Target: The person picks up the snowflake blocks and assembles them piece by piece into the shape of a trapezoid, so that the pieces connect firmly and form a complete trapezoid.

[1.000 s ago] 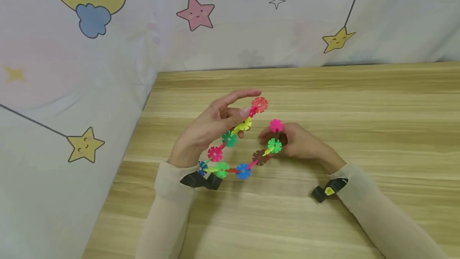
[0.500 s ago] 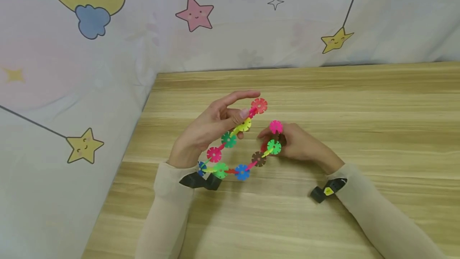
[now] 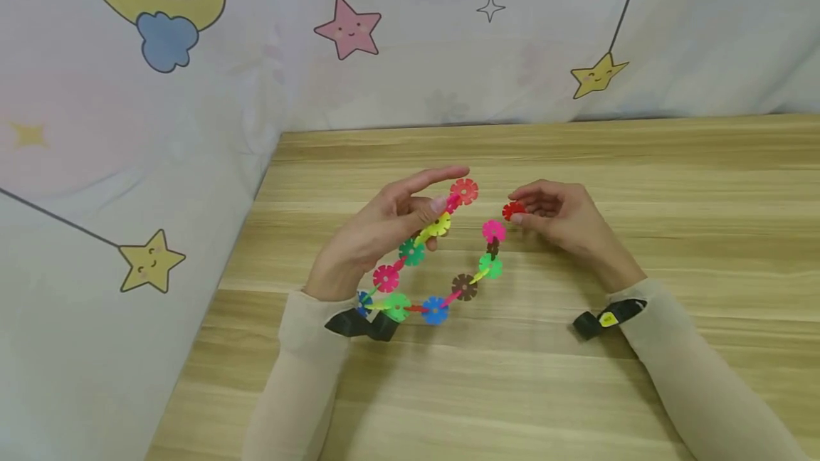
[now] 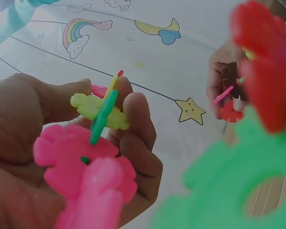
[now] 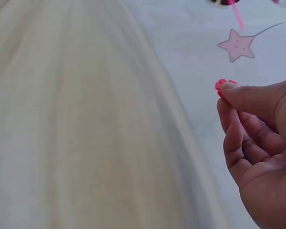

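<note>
A curved chain of interlocking snowflake discs [image 3: 435, 310], in pink, green, blue, brown, yellow and red, hangs above the table in the head view. My left hand [image 3: 368, 230] grips it near its upper end, thumb on the yellow disc [image 3: 439, 223], with a coral disc [image 3: 464, 191] beyond the fingertips. At the chain's other end is a bright pink disc [image 3: 493, 230]. Just right of that, my right hand [image 3: 573, 215] pinches a single red snowflake disc [image 3: 512, 211] between thumb and finger, apart from the chain. The right wrist view shows this red disc [image 5: 224, 87] at the fingertips.
A wood-grain table [image 3: 640, 162] lies under both hands. Behind it and to the left hangs a pale cloth [image 3: 416, 84] printed with stars, a moon and a cloud. Black wrist cameras [image 3: 368, 324] sit on both cuffs.
My right hand has drawn back from behind the chain's free end, moving up and right. The red disc now shows clearly in its fingertips. My left hand stays nearly still.
</note>
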Motion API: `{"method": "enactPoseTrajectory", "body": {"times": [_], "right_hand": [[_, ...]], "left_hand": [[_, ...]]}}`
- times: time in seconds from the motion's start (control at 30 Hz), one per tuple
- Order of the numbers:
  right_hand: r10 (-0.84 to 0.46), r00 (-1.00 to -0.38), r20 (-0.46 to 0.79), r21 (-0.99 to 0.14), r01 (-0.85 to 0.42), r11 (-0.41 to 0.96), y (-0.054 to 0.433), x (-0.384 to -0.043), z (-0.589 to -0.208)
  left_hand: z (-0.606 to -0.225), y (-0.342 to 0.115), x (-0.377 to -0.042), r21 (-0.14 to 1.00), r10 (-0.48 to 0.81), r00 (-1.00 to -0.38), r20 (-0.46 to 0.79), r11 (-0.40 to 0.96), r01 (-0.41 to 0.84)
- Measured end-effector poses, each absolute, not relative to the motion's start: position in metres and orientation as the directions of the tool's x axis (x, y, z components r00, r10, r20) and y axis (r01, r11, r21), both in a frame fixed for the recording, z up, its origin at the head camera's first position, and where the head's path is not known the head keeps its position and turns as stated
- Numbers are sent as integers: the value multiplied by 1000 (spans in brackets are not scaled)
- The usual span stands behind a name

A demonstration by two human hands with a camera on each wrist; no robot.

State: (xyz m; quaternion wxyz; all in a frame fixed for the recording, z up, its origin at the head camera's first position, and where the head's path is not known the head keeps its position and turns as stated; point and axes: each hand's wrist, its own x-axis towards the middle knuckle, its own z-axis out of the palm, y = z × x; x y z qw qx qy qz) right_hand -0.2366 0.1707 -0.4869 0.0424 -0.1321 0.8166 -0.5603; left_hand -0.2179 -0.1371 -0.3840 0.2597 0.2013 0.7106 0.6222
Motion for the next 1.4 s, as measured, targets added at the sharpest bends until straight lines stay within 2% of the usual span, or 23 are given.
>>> {"method": "enactPoseTrajectory", "body": {"times": [0.2, 0.47, 0.8, 1.13, 1.4], "right_hand": [[-172, -975, 139, -943, -183, 278, 171, -228, -460], [-185, -953, 240, -948, -271, 169, 162, -215, -435], [-183, -936, 300, -945, -318, 75, 152, -202, -419], [-149, -912, 382, -905, -401, 139, 137, -190, -409], [-110, -873, 476, -865, -487, 122, 133, -189, -412]], "left_hand": [[-386, -131, -217, 988, 581, -806, -112, 150, -30], [-389, -124, -215, 994, 521, -848, -96, 90, -58], [-391, -115, -212, 998, 483, -874, -54, 3, -60], [-391, -104, -205, 997, 483, -875, -49, -27, -71], [-390, -98, -202, 994, 474, -878, -71, -38, -101]]}}
